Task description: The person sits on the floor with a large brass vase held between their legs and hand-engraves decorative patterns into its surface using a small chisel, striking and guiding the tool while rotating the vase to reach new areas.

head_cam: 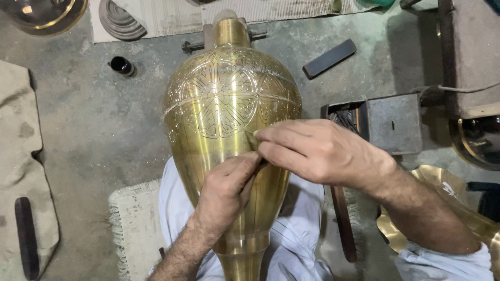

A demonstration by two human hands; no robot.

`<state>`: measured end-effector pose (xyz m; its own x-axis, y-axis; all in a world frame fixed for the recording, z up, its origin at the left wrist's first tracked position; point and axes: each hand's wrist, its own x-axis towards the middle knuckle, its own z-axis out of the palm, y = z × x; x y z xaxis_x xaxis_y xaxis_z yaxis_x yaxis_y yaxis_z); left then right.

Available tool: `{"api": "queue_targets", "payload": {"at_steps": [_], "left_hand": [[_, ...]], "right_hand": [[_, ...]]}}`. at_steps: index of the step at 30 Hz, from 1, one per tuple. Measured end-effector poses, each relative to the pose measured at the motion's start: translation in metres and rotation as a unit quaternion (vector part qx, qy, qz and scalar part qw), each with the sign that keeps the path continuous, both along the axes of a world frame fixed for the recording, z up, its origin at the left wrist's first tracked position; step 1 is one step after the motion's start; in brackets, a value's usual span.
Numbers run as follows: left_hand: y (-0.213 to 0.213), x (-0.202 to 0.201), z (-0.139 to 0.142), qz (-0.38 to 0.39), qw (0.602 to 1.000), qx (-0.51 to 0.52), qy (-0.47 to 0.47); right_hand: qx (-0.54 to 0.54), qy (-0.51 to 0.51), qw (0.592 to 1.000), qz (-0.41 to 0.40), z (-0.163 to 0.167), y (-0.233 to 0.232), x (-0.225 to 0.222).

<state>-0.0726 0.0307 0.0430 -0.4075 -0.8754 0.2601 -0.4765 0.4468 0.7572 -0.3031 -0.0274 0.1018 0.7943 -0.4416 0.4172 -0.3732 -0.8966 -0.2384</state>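
A large polished brass vase (229,93) lies across my lap, its neck pointing away and its foot toward me. An engraved round floral pattern covers its upper belly. My left hand (226,190) rests on the lower belly, fingers curled around a thin engraving tool whose shaft is mostly hidden. My right hand (312,151) lies over the vase from the right, fingertips pinching the same tool near its tip, just below the engraved pattern. The tool's point touches the brass surface.
A black bar (329,58) and a small dark bottle (122,66) lie on the concrete floor. A metal box (388,122) stands at right, with brass pieces (448,187) beside it. A brass bowl (44,15) sits top left. Cloth (21,156) lies at left.
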Motion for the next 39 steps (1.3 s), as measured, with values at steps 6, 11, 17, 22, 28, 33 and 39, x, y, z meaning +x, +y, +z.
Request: {"api": "queue_targets", "payload": {"at_steps": [6, 11, 17, 22, 28, 33, 39], "left_hand": [[-0.007, 0.005, 0.004, -0.039, 0.998, 0.045, -0.008], [-0.01, 0.0, 0.009, -0.05, 0.997, 0.035, -0.04], [-0.01, -0.007, 0.012, -0.041, 0.997, 0.037, -0.054], [-0.008, -0.009, 0.014, -0.039, 0.997, 0.021, -0.061], [-0.012, 0.0, 0.017, -0.087, 0.994, 0.027, -0.058], [-0.015, 0.012, 0.013, -0.137, 0.987, 0.035, -0.073], [-0.016, 0.017, 0.009, -0.043, 0.928, 0.355, -0.103]], "right_hand": [[0.007, 0.045, 0.996, -0.073, 0.005, 0.016, -0.014], [0.031, 0.021, 0.995, -0.088, 0.001, 0.02, -0.026], [0.061, 0.009, 0.994, -0.093, 0.0, 0.021, -0.031], [0.049, -0.015, 0.995, -0.083, 0.001, 0.022, -0.032], [0.027, 0.055, 0.995, -0.082, 0.01, 0.032, -0.03], [0.038, 0.008, 0.998, -0.058, 0.065, 0.035, -0.011], [0.197, 0.152, 0.963, -0.101, 0.067, 0.014, 0.065]]}}
